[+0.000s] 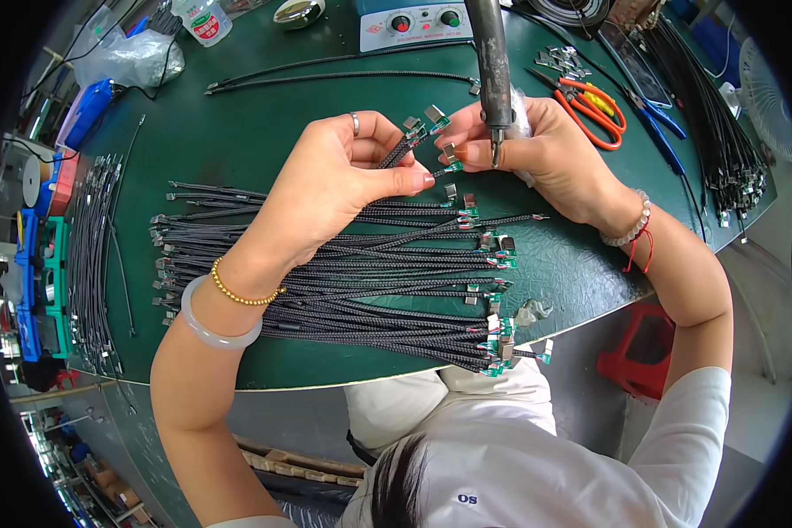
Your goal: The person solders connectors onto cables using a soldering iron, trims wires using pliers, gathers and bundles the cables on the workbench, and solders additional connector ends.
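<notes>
My left hand (352, 167), with a ring on one finger, is closed round several black braided cables (397, 153) whose ends carry small green boards and metal connectors (435, 117). Thumb and fingers of my right hand (537, 150) pinch another metal connector (451, 153) close beside my left fingertips. A crumpled whitish piece (519, 119) shows at my right palm. The soldering tool (495, 88) points down just in front of my right fingers. Below both hands lies a wide bundle of braided cables (370, 255), with connectors at both ends.
Orange-handled cutters (590, 114) and blue-handled pliers (664, 145) lie at the right, near loose connectors (561, 62) and black cables (708, 114). The soldering machine (414, 26) stands at the back. More cables (97, 255) and blue bins (28, 282) are at the left.
</notes>
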Motion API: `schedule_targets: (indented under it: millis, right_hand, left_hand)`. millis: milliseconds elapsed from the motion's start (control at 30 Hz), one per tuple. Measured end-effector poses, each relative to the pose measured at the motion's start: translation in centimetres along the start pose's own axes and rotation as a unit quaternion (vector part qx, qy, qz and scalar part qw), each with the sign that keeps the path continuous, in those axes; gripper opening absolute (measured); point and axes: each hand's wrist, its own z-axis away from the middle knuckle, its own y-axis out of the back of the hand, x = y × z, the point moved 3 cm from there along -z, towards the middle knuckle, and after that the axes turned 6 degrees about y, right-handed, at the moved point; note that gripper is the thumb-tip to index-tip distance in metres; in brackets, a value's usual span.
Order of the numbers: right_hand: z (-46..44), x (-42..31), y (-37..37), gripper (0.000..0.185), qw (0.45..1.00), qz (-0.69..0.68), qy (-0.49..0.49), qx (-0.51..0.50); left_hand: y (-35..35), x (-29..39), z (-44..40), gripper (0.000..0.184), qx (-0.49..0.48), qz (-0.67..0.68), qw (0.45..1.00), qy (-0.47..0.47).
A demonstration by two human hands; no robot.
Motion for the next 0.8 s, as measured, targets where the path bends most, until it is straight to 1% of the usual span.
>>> schedule_targets:
  millis: [267, 433, 500, 533, 600, 633, 700, 733, 800]
  right_hand:
    - [0.0, -0.1, 0.0, 0.026, 1.000, 0.003, 0.002, 0.000]
    - [0.0, -0.2, 0.1, 0.026, 1.000, 0.011, 0.001, -0.002]
    - [0.2, -0.4, 0.2, 0.027, 0.999, -0.013, -0.045, 0.003]
    - [0.3, -0.6, 0.2, 0.027, 0.999, -0.012, -0.045, 0.003]
    - [0.5, -1.2, 0.4, 0.029, 0.998, 0.036, 0.031, 0.030]
    - [0.5, -1.1, 0.3, 0.029, 0.998, 0.036, 0.030, 0.029]
    - [0.4, -1.1, 0.1, 0.028, 0.992, 0.103, 0.071, -0.004]
    - [0.4, -1.0, 0.2, 0.028, 0.992, 0.102, 0.071, -0.005]
    - [0.3, -0.6, 0.2, 0.022, 0.984, 0.164, 0.062, -0.029]
  left_hand:
    - [0.0, -0.1, 0.1, 0.018, 0.005, -0.012, 1.000, -0.002]
    - [0.0, -0.1, 0.1, 0.017, 0.021, -0.004, 1.000, -0.023]
    - [-0.1, -0.2, 0.1, 0.016, 0.021, -0.006, 0.999, -0.039]
    - [-0.1, -0.2, 0.1, 0.015, 0.021, -0.009, 0.998, -0.055]
    - [-0.2, -0.2, 0.2, 0.014, 0.022, -0.012, 0.998, -0.057]
    - [-0.3, -0.2, 0.3, 0.013, 0.023, -0.016, 0.998, -0.058]
    - [-0.3, -0.3, 0.3, 0.013, 0.023, -0.018, 0.998, -0.054]
    - [-0.3, -0.2, 0.3, 0.013, 0.021, -0.021, 0.998, -0.051]
    - [-0.1, -0.1, 0.3, 0.014, 0.027, -0.034, 0.998, -0.034]
